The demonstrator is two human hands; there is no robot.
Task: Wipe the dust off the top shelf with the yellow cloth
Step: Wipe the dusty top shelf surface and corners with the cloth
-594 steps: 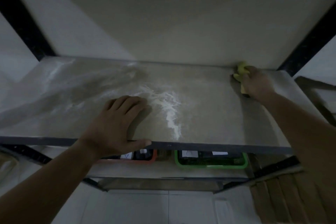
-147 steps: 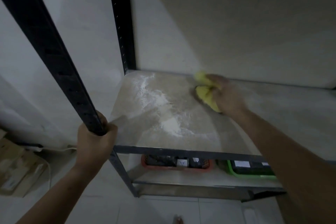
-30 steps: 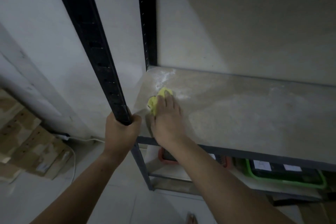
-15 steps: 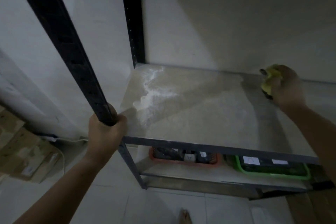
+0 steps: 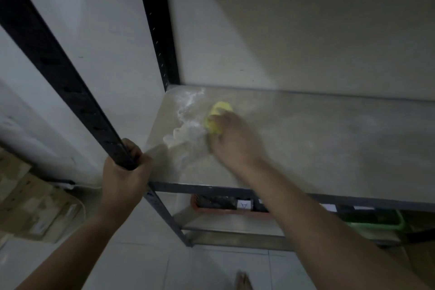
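The top shelf (image 5: 329, 139) is a pale grey board in a dark metal frame. White dust (image 5: 186, 122) lies in a streak along its left side, from the back corner toward the front. My right hand (image 5: 233, 141) presses the yellow cloth (image 5: 216, 117) flat on the shelf just right of that dust; the cloth sticks out past my fingers. My left hand (image 5: 124, 172) is shut around the black front-left post (image 5: 68, 82) of the rack, level with the shelf's front edge.
A second black post (image 5: 157, 23) stands at the back left corner against the white wall. On the lower shelf sit a red tray (image 5: 226, 205) and a green tray (image 5: 376, 221). Cardboard boxes (image 5: 30, 205) lie on the floor at left.
My right hand has swept the cloth from the shelf's back right over to the left, up against the dust streak. My left hand keeps its grip on the post.
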